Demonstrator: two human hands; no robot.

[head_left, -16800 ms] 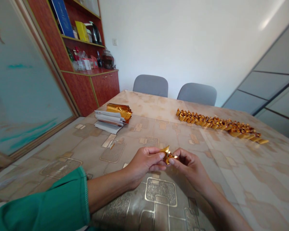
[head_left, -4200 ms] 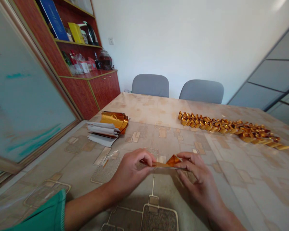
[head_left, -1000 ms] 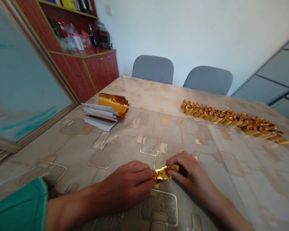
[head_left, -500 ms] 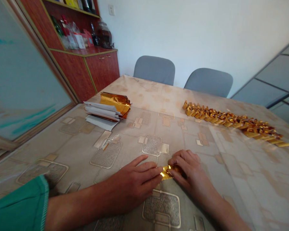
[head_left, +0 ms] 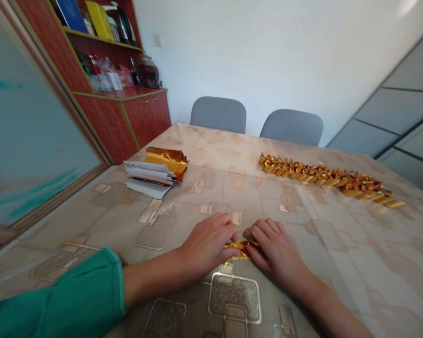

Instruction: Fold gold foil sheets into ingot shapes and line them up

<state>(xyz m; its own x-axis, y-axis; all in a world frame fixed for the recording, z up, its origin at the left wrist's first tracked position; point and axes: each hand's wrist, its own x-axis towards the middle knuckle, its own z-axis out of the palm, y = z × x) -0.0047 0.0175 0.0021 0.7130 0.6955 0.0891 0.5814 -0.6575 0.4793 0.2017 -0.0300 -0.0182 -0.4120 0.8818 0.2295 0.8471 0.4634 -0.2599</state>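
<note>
Gold foil (head_left: 244,250) looks light, crease-prone; grip its ends. Your left hand (head_left: 207,244) pinches one, your right hand (head_left: 277,246) curls fingers round the other.

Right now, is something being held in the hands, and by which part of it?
Yes, a folded piece of gold foil paper: the left hand holds its left end and the right hand its right end. The exact grip is partly hidden.

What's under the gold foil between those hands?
The patterned tablecloth shows before and beyond the gold foil; what lies beneath is covered by the foil, left hand and right hand.
</note>
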